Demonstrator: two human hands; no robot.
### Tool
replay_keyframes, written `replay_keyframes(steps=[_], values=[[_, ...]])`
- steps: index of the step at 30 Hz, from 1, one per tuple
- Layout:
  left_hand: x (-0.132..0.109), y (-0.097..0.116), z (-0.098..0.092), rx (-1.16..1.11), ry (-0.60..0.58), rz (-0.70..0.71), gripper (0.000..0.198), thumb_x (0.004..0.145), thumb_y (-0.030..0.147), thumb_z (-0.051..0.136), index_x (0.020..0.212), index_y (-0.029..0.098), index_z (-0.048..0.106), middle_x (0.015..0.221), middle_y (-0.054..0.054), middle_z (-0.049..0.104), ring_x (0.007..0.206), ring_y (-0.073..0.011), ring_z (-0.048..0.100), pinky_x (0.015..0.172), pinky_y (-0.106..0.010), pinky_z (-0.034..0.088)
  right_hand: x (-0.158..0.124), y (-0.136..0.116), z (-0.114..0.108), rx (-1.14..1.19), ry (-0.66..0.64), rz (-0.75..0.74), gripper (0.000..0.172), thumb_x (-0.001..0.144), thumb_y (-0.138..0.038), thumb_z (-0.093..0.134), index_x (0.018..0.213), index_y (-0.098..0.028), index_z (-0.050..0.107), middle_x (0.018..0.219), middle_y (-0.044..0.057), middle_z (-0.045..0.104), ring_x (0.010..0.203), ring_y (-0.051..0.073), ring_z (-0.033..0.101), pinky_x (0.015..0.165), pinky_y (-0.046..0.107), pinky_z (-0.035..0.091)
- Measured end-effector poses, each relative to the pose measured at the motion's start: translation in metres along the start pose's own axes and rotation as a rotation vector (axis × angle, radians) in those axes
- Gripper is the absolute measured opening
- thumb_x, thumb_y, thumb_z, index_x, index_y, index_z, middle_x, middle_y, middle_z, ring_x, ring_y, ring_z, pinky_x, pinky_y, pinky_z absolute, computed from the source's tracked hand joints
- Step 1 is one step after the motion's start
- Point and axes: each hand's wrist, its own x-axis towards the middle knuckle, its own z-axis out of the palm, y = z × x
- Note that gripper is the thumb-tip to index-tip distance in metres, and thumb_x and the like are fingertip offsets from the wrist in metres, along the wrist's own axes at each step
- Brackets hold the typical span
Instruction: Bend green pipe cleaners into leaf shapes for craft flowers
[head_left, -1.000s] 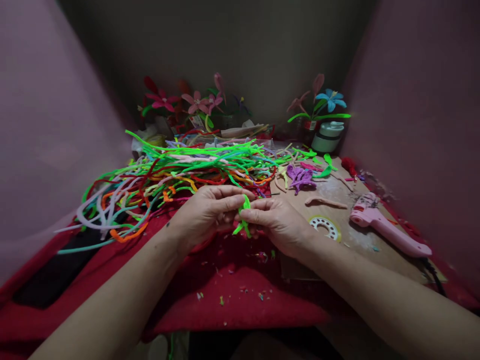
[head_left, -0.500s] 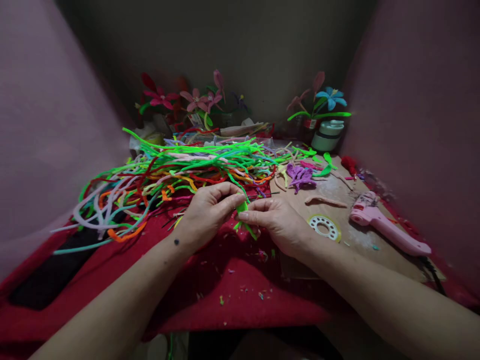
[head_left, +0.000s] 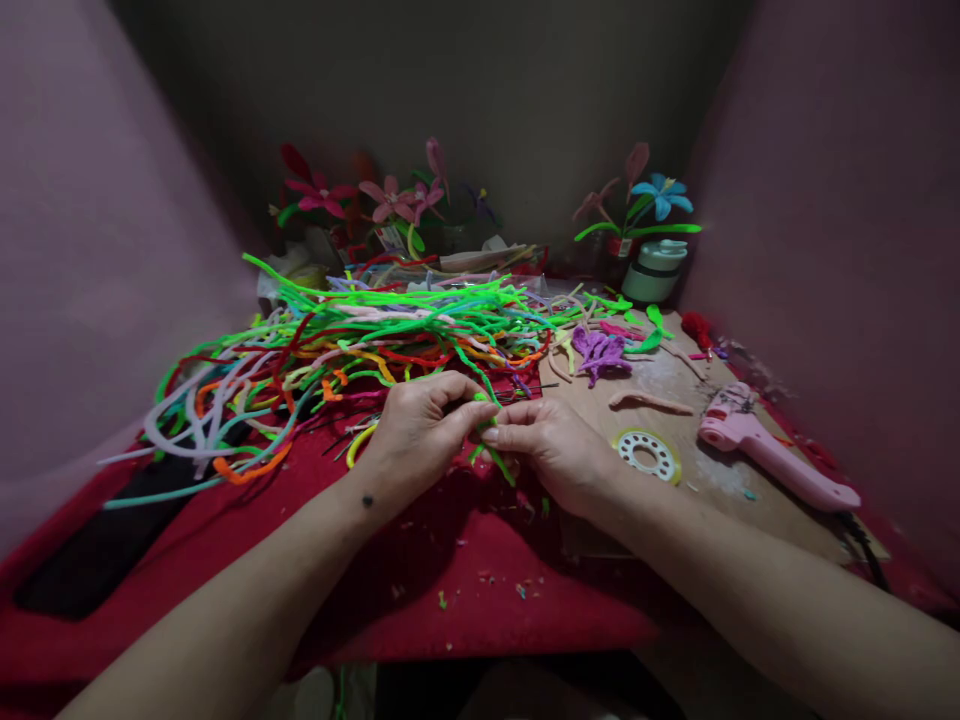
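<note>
Lying leftmost, a heap of multicoloured fuzzy stems [head_left: 409, 318]. Left hand [head_left: 424, 430]: thumb and fingers pinched on the upper end of a green fuzzy piece [head_left: 501, 466], held between both hands above the red-covered counter [head_left: 450, 625]; long axis slanting upper left to lower right, loose end pointing down, wearer-ward. Right hand [head_left: 562, 450]: thumb and forefinger closed on same. Rightmost: pink tool [head_left: 787, 465].

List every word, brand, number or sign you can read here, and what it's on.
No text can be read.
Red-and-white label below the blue flower: too small and blurred.
Pale tag below the pink flowers: too blurred to tell whether it bears print.
Pink tool: no lettering I can make out.
</note>
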Motion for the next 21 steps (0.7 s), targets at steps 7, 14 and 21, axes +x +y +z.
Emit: replay_keyframes(steps=[7, 14, 21], values=[[-0.0046, -0.0015, 0.0036, 0.211, 0.158, 0.31, 0.015, 0.076, 0.02, 0.056, 0.062, 0.014, 0.059, 0.06, 0.0, 0.057, 0.057, -0.0085, 0.05, 0.056, -0.019, 0.038, -0.0014, 0.0026, 0.0002, -0.092, 0.031, -0.105, 0.022, 0.064, -0.024, 0.063, 0.051, -0.016, 0.047, 0.043, -0.008, 0.037, 0.04, 0.004, 0.027, 0.041, 0.022, 0.018], [-0.0038, -0.0021, 0.0033, 0.096, 0.153, 0.115, 0.015, 0.074, 0.023, 0.06, 0.062, 0.014, 0.063, 0.058, 0.0, 0.06, 0.055, -0.0089, 0.052, 0.054, -0.019, 0.039, -0.0021, 0.0, 0.0031, -0.164, 0.054, -0.044, 0.021, 0.066, -0.023, 0.058, 0.049, -0.015, 0.049, 0.039, -0.007, 0.039, 0.035, 0.005, 0.029, 0.037, 0.022, 0.019], [-0.0029, -0.0047, 0.0042, 0.041, 0.192, 0.1, 0.016, 0.071, 0.023, 0.06, 0.058, 0.014, 0.062, 0.054, 0.001, 0.055, 0.052, -0.0085, 0.047, 0.051, -0.021, 0.035, 0.0031, -0.0012, 0.0046, -0.131, 0.043, 0.023, 0.018, 0.064, -0.021, 0.059, 0.049, -0.014, 0.053, 0.038, -0.004, 0.045, 0.032, 0.005, 0.031, 0.036, 0.021, 0.02]])
